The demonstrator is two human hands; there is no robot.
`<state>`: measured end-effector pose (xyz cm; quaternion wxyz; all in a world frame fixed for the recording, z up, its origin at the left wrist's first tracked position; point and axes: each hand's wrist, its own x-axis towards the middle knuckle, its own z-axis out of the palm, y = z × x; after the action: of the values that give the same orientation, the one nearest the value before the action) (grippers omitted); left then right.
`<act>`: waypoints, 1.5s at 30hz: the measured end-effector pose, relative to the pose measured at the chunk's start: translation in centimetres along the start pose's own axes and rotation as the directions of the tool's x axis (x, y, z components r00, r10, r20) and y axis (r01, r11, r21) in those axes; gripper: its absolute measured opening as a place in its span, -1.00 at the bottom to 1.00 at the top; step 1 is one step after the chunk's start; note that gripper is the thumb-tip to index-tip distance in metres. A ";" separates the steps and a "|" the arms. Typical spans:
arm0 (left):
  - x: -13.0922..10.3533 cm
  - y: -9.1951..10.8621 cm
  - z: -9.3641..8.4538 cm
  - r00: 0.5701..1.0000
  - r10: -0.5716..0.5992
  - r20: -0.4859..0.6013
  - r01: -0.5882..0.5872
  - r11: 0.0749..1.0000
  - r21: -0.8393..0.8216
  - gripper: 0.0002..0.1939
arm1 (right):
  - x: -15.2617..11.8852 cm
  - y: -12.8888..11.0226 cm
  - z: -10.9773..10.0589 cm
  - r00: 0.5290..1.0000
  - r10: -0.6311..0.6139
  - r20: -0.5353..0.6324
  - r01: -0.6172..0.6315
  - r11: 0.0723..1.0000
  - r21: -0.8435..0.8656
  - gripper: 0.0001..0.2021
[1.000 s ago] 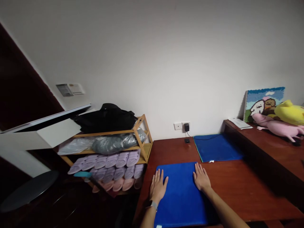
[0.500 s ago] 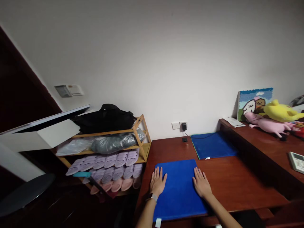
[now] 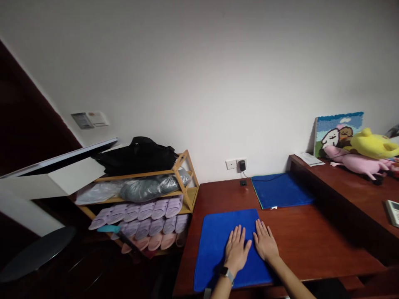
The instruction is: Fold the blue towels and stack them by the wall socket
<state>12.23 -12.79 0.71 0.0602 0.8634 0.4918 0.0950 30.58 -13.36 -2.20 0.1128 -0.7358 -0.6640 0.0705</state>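
1. A plain, bright blue cloth [image 3: 215, 241] is lying spread out on the reddish-brown worktop [image 3: 311, 241], toward its near left part.
2. It is showing a four-sided outline with softly rounded far corners and a smooth, matt surface.
3. It is resting flat, no large fold or bunching showing across its visible area.
4. Its left edge is running roughly along the worktop's left side, leaving a strip of wood between.
5. A small pale tag [image 3: 207, 293] is sticking out at its near edge, toward the left.
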 end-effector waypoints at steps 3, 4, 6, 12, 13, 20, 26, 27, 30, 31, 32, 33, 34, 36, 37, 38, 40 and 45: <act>-2.7 -5.5 -1.2 0.985 -0.170 -0.023 0.172 0.983 0.058 -0.26 | -0.1 -0.4 -0.4 1.000 0.017 0.001 -0.017 1.000 0.015 -0.33; -3.7 -7.4 -1.6 0.971 -0.234 -0.040 0.236 0.968 0.081 -0.25 | -0.2 -0.5 -0.5 1.000 0.021 0.003 -0.022 1.000 0.018 -0.33; -5.4 -10.6 -2.2 0.940 -0.332 -0.076 0.339 0.934 0.112 -0.25 | -0.3 -0.5 -0.5 1.000 0.028 0.003 -0.029 0.999 0.022 -0.33; -6.9 -13.4 -2.3 0.916 -0.384 -0.118 0.397 0.910 0.118 -0.22 | 0.1 -0.7 -1.3 0.999 0.036 0.040 -0.036 0.999 -0.018 -0.32; -6.8 -13.2 -2.3 0.916 -0.384 -0.119 0.397 0.910 0.121 -0.22 | 0.2 -0.8 -1.7 0.998 0.037 0.047 -0.036 0.999 -0.025 -0.33; -6.3 -13.2 -1.8 0.917 -0.373 -0.138 0.391 0.909 0.142 -0.23 | -2.6 -0.5 -1.8 0.999 0.010 -0.033 -0.010 1.000 -0.003 -0.33; -5.6 -12.2 -2.7 0.921 -0.346 -0.181 0.373 0.915 0.150 -0.24 | -5.9 -0.1 0.2 1.000 0.014 -0.020 -0.014 0.999 0.032 -0.33; -5.3 -11.0 -2.9 0.926 -0.325 -0.193 0.354 0.924 0.143 -0.25 | -6.0 -0.1 0.3 1.000 0.018 -0.018 -0.017 0.999 0.031 -0.33; -4.1 -5.6 -2.6 0.977 -0.150 -0.149 0.164 0.983 0.087 -0.32 | -5.8 -0.1 0.3 1.000 0.022 -0.023 -0.021 0.999 0.034 -0.33; -3.6 -3.4 -2.3 0.992 -0.054 -0.110 0.060 0.997 0.057 -0.33 | -5.8 -0.1 0.4 0.999 0.013 -0.029 -0.012 0.999 0.037 -0.33; -3.2 -1.3 -1.9 0.996 0.042 -0.075 -0.040 0.999 0.025 -0.34 | -5.8 0.0 0.5 0.999 -0.001 -0.035 0.002 0.999 0.038 -0.33; -2.8 0.6 -1.4 0.992 0.110 -0.056 -0.110 0.994 -0.006 -0.35 | -5.8 0.2 0.6 0.999 -0.018 -0.040 0.020 0.999 0.037 -0.34; -2.5 2.2 -0.9 0.987 0.153 -0.041 -0.155 0.987 -0.031 -0.35 | -5.8 0.3 0.6 0.999 -0.035 -0.040 0.036 0.999 0.034 -0.35; -2.2 4.1 -0.2 0.985 0.172 -0.025 -0.173 0.983 -0.056 -0.36 | -5.9 0.4 0.6 0.998 -0.056 -0.032 0.057 0.998 0.023 -0.35; -2.3 4.2 0.0 0.987 0.158 -0.018 -0.158 0.986 -0.054 -0.36 | -5.9 0.5 0.6 0.998 -0.054 -0.024 0.054 0.998 0.018 -0.35; -2.5 3.8 0.1 0.991 0.134 -0.012 -0.134 0.990 -0.047 -0.36 | -5.9 0.4 0.5 0.999 -0.044 -0.016 0.044 0.999 0.014 -0.34; -3.6 1.7 0.0 0.998 0.058 0.000 -0.058 0.998 -0.020 -0.34 | -5.9 0.3 0.3 1.000 -0.017 -0.012 0.017 1.000 0.013 -0.33; -8.4 -7.3 -0.6 0.953 -0.288 -0.094 0.296 0.951 0.089 -0.29 | -6.0 0.1 0.5 0.999 0.013 -0.044 -0.012 1.000 0.024 -0.32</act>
<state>1.76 -16.34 -0.99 0.0098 0.7788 0.6201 0.0942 29.86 -19.24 -2.99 0.1357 -0.7400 -0.6558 0.0627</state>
